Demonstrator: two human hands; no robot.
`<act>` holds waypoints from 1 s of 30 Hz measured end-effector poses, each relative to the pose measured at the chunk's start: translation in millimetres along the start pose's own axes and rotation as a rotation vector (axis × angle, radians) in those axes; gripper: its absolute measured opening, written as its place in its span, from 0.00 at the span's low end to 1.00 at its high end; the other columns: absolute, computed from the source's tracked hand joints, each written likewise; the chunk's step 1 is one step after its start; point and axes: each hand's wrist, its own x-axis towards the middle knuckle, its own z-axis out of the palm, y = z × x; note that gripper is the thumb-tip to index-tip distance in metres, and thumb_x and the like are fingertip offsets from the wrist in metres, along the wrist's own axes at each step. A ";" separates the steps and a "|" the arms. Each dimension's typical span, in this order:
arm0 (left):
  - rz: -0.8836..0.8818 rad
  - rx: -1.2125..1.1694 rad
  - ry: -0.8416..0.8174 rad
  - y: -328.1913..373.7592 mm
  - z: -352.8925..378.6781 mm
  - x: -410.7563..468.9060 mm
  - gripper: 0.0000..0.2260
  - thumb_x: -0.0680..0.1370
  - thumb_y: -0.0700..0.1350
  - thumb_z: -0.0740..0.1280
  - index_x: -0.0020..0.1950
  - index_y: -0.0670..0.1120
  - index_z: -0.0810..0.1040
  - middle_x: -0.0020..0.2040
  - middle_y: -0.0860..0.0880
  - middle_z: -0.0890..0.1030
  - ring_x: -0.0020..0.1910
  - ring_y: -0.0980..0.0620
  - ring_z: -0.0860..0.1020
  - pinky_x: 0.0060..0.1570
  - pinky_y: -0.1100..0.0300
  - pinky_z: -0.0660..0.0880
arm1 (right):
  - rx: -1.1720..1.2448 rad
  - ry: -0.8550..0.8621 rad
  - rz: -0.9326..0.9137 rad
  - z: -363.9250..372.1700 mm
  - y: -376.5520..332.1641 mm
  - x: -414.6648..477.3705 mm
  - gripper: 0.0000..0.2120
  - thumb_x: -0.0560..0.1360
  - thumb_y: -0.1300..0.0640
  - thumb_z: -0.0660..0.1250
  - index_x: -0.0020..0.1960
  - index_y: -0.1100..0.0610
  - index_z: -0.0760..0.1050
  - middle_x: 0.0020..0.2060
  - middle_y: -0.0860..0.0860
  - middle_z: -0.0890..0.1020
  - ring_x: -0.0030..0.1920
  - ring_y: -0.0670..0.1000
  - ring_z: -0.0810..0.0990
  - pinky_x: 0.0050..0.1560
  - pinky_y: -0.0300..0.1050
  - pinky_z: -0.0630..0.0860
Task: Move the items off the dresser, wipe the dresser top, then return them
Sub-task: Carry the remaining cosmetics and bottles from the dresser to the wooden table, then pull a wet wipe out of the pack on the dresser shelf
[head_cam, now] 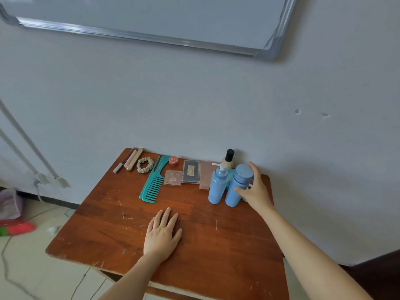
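While my left hand (162, 232) lay flat with straight fingers toward six o'clock on the surface (227, 245), my right hand (256, 189) curled around the blue capped bottle (239, 185) at two o'clock, thumb across its front. The bottle stood upright, with the blue pump bottle (217, 185) just beside it at its nine o'clock. The teal comb (152, 182), scrunchie (145, 165) and eyeshadow palette (173, 178) lay toward eleven and twelve. With every item on the surface, I judged that clearing was only starting. The next move called for a straight lift, so the pump bottle wouldn't topple.
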 end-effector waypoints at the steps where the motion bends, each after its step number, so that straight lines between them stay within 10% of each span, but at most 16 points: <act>1: 0.000 0.000 0.001 0.2 0.1 0.1 0.25 0.80 0.59 0.48 0.75 0.55 0.49 0.77 0.52 0.46 0.76 0.51 0.42 0.73 0.54 0.43 | 0.006 0.033 -0.002 0.7 -0.1 -7.0 0.41 0.68 0.68 0.71 0.72 0.50 0.54 0.65 0.48 0.65 0.63 0.49 0.68 0.58 0.41 0.69; 21: 0.085 -0.283 -0.073 -11.3 -13.6 1.9 0.27 0.79 0.54 0.56 0.75 0.50 0.50 0.77 0.48 0.50 0.75 0.47 0.46 0.73 0.49 0.47 | -0.679 0.241 0.348 59.4 9.3 -204.0 0.24 0.77 0.49 0.61 0.71 0.51 0.62 0.73 0.52 0.59 0.73 0.50 0.54 0.72 0.43 0.55; 30: 0.981 -0.234 -0.204 64.8 -28.9 -83.2 0.25 0.79 0.50 0.56 0.75 0.47 0.55 0.76 0.46 0.53 0.75 0.45 0.49 0.72 0.50 0.50 | -0.741 0.633 0.717 53.4 -23.8 -392.6 0.23 0.75 0.50 0.65 0.68 0.55 0.67 0.70 0.56 0.65 0.71 0.55 0.61 0.70 0.47 0.59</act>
